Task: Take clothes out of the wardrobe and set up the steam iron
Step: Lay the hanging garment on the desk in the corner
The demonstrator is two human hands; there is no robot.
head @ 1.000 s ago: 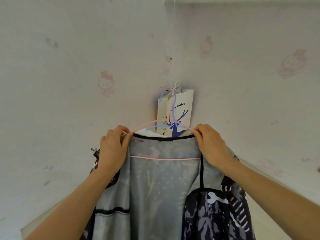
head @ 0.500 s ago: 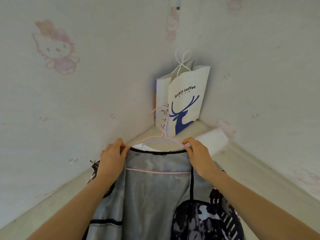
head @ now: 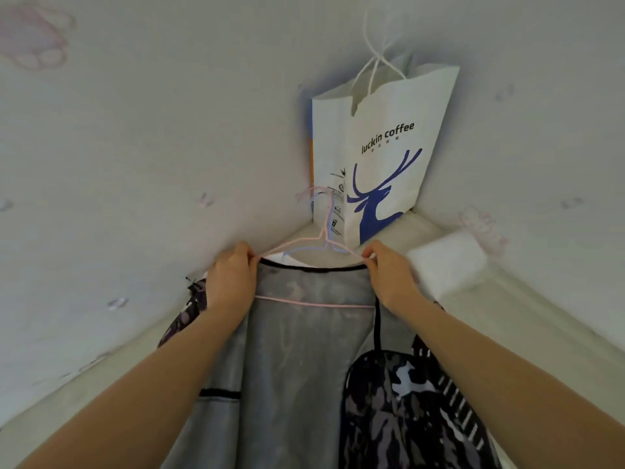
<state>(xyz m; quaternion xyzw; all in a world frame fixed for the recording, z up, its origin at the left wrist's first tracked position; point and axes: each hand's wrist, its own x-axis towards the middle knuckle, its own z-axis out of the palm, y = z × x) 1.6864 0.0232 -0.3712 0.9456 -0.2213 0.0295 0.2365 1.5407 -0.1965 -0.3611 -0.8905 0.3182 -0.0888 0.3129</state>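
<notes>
Both hands are gripping the garment [head: 304, 350] at its shoulders, just on the near side of the paper bag [head: 382, 157] that is standing in the corner. The left hand [head: 233, 279] is curling round the shoulder below and to the left of the bag. The right hand [head: 389, 275] is pinching the black-trimmed neckline together with one end of the pink hanger [head: 314, 303], directly below the bag, so neither hand is free.

The hanger's bar is running crosswise between the two hands, and its hook is pointing up toward the bag's lower left corner, overlapping it in the head view. A blue hanger [head: 318, 247] is showing just inside the pink one. The garment's long axis is trailing away from the bag toward the person, grey lining facing up.

Each hand is sitting at its own hanger end, equally close, so any lift or lowering probably needs both moving level, with the hook being kept off the bag. Whether the cloth is resting on something or hanging free cannot be told.
</notes>
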